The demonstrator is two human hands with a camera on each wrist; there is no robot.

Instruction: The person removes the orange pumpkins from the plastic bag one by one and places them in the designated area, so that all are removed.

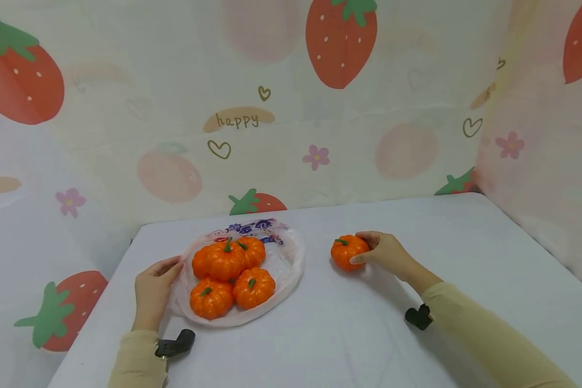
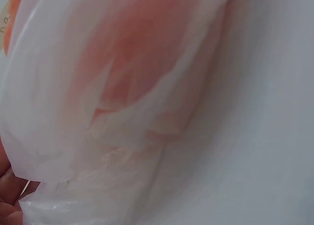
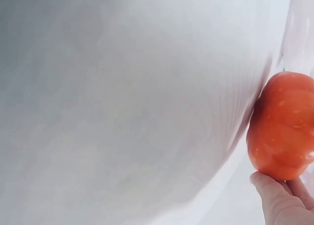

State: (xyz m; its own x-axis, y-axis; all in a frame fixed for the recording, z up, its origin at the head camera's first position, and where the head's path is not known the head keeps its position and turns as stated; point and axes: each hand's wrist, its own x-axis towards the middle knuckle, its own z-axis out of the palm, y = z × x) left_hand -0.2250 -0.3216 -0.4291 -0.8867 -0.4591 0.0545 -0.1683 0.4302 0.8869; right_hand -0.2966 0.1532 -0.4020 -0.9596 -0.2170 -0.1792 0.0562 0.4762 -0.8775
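My right hand (image 1: 385, 253) grips a small orange pumpkin (image 1: 347, 253) with a green stem, low over the white table, thumb on the near side. The right wrist view shows the same pumpkin (image 3: 282, 127) above my thumb and fingers (image 3: 282, 198). On the left, my left hand (image 1: 156, 288) pinches the rim of a thin white plastic bag (image 1: 291, 264) with blue and red print. Several more orange pumpkins (image 1: 254, 287) sit inside the wide bag mouth. In the left wrist view the bag's film (image 2: 44, 112) covers a blurred orange shape, and only a few fingertips (image 2: 10, 186) show.
A white cloth covers the table (image 1: 300, 345). Behind it hangs a pale backdrop (image 1: 349, 129) printed with strawberries, flowers and hearts, which continues along both sides. Black cameras (image 1: 177, 343) are strapped at both wrists.
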